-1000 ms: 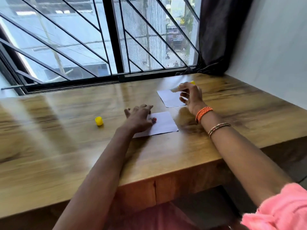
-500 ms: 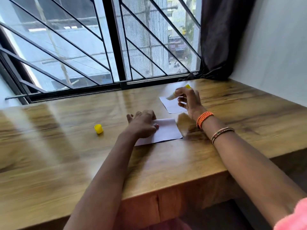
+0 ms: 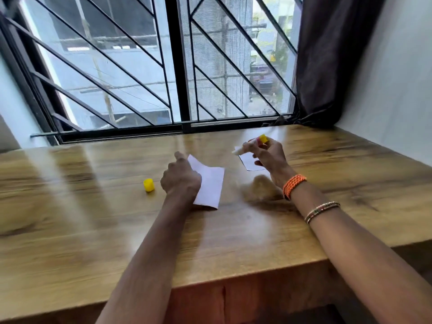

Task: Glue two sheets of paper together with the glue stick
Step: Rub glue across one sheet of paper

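Observation:
Two small white sheets lie on the wooden table (image 3: 233, 242). My left hand (image 3: 181, 177) grips the near sheet (image 3: 209, 183) by its left side, and the sheet's far end is lifted and bent off the table. My right hand (image 3: 268, 155) holds the uncapped glue stick (image 3: 251, 145) tilted, its yellow base up and white tip pointing left, just above the far sheet (image 3: 249, 163). That sheet is partly hidden by the hand. The yellow cap (image 3: 148, 185) stands on the table left of my left hand.
A barred window (image 3: 182, 66) runs along the table's far edge. A dark curtain (image 3: 327, 61) hangs at the back right, beside a white wall (image 3: 397, 90). The table's front edge is close to me.
My left hand has closed on the near sheet and lifted its far end off the table. My right hand has raised the glue stick a little above the far sheet.

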{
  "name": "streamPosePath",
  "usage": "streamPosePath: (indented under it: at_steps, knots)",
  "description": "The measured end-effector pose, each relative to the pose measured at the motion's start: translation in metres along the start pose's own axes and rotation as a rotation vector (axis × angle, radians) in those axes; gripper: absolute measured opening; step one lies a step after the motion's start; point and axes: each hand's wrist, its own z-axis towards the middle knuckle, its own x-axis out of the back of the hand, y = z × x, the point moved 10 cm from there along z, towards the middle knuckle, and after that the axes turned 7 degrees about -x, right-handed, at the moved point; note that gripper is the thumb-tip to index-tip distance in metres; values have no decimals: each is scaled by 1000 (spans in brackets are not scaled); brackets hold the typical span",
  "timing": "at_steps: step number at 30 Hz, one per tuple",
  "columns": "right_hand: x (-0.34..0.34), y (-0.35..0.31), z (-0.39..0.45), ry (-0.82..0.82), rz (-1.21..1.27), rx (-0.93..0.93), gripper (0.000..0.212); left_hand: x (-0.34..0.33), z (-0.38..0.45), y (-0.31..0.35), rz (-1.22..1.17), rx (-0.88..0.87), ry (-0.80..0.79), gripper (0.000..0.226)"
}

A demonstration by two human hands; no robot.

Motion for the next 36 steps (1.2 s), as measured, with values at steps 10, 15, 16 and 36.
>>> streamPosePath:
  at_steps: [10,15,16,36]
  knots:
    - [-33,-10,0,-105,-316,133,29,0,-14,6,81,11,-70,50]
    - [-49,-3,-6,-141,-457,162,30,-6,-21,-4,166,26,-131,42]
    - [-50,-3,-5,-134,-494,172,29,-8,-22,-5,193,25,-140,40]
    - [-50,-6,7,17,-693,184,26,-52,-10,31,138,-492,-350,33]
